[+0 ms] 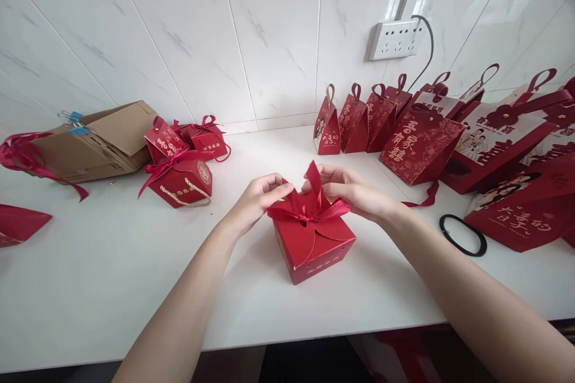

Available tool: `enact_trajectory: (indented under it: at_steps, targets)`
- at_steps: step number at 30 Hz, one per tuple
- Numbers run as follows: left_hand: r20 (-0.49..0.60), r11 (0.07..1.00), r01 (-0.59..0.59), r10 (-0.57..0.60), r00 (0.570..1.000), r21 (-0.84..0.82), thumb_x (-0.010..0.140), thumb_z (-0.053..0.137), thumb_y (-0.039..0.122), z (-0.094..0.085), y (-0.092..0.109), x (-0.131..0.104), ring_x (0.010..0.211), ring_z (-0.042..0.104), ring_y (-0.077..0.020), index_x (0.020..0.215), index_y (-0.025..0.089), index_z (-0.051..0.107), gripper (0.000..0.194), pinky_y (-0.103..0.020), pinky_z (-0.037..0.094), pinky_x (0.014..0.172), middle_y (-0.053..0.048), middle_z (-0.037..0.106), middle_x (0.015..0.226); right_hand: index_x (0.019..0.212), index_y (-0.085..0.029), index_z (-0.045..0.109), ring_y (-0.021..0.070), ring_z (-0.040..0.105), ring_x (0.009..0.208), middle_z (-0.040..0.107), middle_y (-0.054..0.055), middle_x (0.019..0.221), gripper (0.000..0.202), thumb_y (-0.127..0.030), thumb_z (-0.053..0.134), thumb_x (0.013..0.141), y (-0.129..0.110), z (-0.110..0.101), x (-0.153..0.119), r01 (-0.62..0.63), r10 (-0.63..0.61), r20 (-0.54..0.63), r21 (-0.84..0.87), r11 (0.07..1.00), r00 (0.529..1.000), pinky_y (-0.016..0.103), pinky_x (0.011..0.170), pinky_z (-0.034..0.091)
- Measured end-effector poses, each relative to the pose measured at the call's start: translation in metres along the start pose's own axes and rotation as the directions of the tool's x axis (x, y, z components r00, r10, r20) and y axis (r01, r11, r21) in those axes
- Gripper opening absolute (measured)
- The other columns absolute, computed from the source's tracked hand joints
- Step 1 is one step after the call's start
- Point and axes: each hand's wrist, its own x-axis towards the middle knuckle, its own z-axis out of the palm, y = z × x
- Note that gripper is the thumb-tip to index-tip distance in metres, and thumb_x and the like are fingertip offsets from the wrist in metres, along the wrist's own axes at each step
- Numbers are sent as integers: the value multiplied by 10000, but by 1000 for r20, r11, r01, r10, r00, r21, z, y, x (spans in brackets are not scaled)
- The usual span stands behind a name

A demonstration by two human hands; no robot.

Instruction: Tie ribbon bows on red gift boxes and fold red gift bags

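Observation:
A red gift box (314, 245) with curved top flaps stands on the white counter in front of me. On its top a red ribbon (309, 210) is tied in a bow, and its tails point up. My left hand (265, 194) is at the box's back left, thumb and fingers pinched on one ribbon tail. At the back right my right hand (344, 188) has its fingers curled closed by the other upright tail; what its fingertips hold is hidden behind the ribbon.
Small red boxes (186, 182) and a folded brown cardboard (112, 143) with clips lie at the left. Many red gift boxes (420, 143) stand along the right. A black ring (462, 235) lies near them. The white counter (112, 287) ends at a front edge.

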Motion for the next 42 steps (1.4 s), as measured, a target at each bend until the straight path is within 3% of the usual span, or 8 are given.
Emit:
enact_trajectory:
  at_steps: [3,7,16,24,30,34,38,42]
  targets:
    - [-1,999,-3,3,1000,-54,745,706,393,3,2,0,527,505,-69,702,168,495,312,-202,319,518,58,536,622,995,-215,602,138,631,772,681,25,984,332,-83,590,691,1,-2,0,23,-24,36,49,999,999,255,664,474]
    - [-16,994,-14,12,1000,-105,727,722,356,4,5,0,538,534,-80,727,171,522,273,-205,361,531,52,571,642,951,-217,606,138,627,727,677,10,851,207,-186,649,751,1,-3,0,65,-68,33,75,995,997,244,624,462]
    - [-83,998,-25,20,996,-63,731,706,372,10,5,-2,551,505,-63,886,184,572,278,-192,350,516,41,561,705,967,-208,549,114,580,589,625,-10,765,270,-250,684,737,-2,15,1,-18,14,-165,-20,1000,986,224,508,414]
    - [73,994,30,-38,997,108,725,724,379,14,10,-10,849,619,-154,1278,329,421,632,-268,479,727,-26,551,1069,1041,-222,523,85,496,537,524,-51,681,346,-238,681,733,1,20,0,-72,59,-174,-68,995,983,210,474,346]
    - [168,962,-35,-11,986,272,786,645,379,12,14,-12,795,582,-145,1126,268,603,360,-236,445,663,-32,623,963,1062,-223,518,152,602,763,583,39,972,342,-371,650,783,-7,11,-5,-79,12,-279,-230,970,960,275,637,466]
    - [148,948,7,-57,987,319,794,628,421,12,16,-14,728,582,-142,917,195,652,259,-240,423,617,-39,656,881,1176,-239,491,308,485,1198,481,113,1304,573,-514,687,713,-26,7,-29,0,-104,-165,-536,844,981,394,881,477]
    - [69,934,52,-81,994,353,786,636,421,16,18,-19,642,559,-118,818,181,621,243,-229,393,567,-10,648,782,1458,-276,164,428,432,1248,378,173,1416,1220,-531,837,472,-31,32,-51,-36,80,26,-725,688,996,467,859,506]
    - [-26,906,66,-61,998,417,777,616,509,15,17,-20,656,561,-135,778,181,606,328,-243,388,576,-2,632,742,1485,-280,68,478,225,1366,44,168,1562,1241,-532,796,512,-24,50,-53,18,-15,12,-883,469,1000,613,1008,363]
